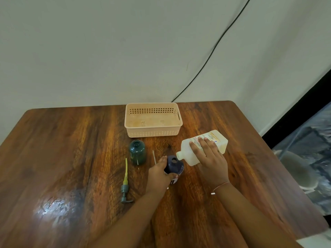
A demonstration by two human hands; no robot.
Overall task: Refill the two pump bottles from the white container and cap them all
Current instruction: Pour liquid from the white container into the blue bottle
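White container [204, 146] tilts in the right hand [208, 158]; left hand [159, 173] grips the half-hidden dark bottle [173, 165].

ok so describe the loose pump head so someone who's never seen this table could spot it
Start at the peach basket at the back of the wooden table, then come forward past the upright green bottle. The pump head lies flat there, untouched, with a yellowish dip tube.

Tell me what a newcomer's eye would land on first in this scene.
At the table's centre, the right hand tips the white container so its open neck meets the mouth of the dark blue bottle, which the left hand steadies. Left of them stands the uncapped green bottle, with a pump head lying nearer the person. Behind sits a peach basket.
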